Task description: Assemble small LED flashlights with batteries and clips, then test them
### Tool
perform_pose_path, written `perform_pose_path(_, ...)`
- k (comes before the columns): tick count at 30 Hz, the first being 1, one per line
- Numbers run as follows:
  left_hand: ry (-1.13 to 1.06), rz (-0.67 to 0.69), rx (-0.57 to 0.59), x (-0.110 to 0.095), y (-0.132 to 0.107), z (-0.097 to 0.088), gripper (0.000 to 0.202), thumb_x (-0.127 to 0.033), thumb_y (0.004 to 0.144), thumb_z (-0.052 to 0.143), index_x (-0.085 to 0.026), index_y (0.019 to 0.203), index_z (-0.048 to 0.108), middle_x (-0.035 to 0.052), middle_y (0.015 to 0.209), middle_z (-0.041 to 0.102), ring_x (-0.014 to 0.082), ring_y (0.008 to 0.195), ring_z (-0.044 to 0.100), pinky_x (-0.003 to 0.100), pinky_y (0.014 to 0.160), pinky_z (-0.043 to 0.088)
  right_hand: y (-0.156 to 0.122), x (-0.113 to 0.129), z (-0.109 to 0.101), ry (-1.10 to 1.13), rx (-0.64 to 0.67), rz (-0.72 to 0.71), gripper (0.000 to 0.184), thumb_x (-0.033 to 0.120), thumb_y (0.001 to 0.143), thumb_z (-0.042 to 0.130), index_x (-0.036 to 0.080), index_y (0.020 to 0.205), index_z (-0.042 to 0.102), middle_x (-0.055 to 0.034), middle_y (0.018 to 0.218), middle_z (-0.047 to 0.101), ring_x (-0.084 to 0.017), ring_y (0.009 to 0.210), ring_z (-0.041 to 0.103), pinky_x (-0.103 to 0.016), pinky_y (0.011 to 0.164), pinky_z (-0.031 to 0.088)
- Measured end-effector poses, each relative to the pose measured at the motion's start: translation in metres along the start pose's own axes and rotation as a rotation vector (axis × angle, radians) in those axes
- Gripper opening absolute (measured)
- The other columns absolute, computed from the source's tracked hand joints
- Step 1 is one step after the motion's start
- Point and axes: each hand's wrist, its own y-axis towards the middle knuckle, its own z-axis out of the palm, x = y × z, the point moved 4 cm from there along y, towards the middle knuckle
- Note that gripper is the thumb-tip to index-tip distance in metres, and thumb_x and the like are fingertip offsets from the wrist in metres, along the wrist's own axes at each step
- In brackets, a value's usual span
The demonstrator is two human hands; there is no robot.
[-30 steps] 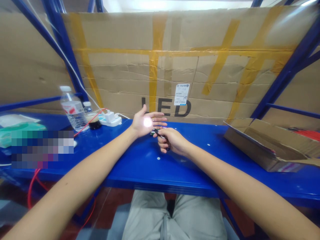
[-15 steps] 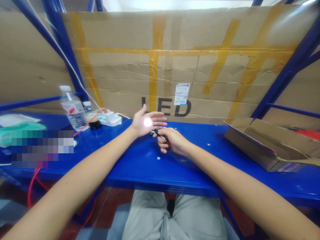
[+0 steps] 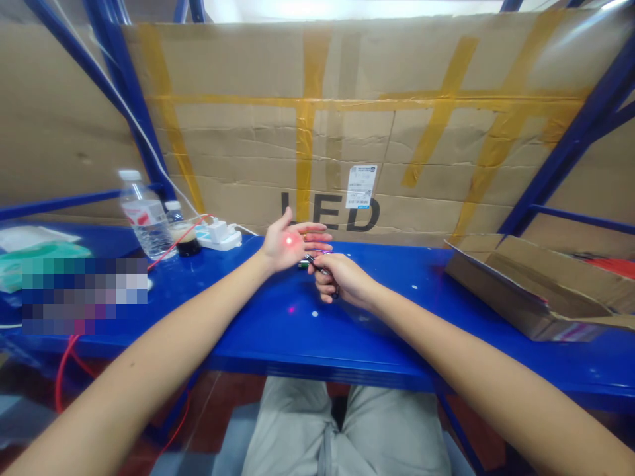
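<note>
Glowing spot (image 3: 290, 241) flips white to red on my bare left hand (image 3: 282, 251), fingers (image 3: 316, 228) spread, empty, my right hand (image 3: 331, 278) closed round a slim dark pen-shaped device (image 3: 319, 267)

Looks like a warehouse or storeroom tbh: angled blue metal rack posts (image 3: 550, 168), huge tape-striped brown cardboard panel (image 3: 367, 135) printed "LED", glossy blue tabletop (image 3: 278, 330).

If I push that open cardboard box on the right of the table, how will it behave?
The cardboard box will probably slide rather than tip, being low and broad on the smooth-looking blue table. Its thin walls suggest it's light for its size. The flap sticking out at its end would likely bend if gripped.
</note>
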Motion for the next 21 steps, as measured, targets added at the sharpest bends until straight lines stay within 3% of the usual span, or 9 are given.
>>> perform_pose_path(21,-0.004,0.003,0.041,0.0001,0.0009,0.0006,0.083,-0.075,0.091,0.024,-0.008,0.106,0.071,0.0219,0.107,0.073,0.0345,0.098,0.07,0.053,0.094,0.048,0.0016,-0.0012,-0.0024,-0.021,-0.032,0.026,0.014,0.018,0.088,0.046,0.018,0.076,0.053,0.009,0.043,0.032,-0.009,0.035,0.027,-0.024,0.036,0.035)
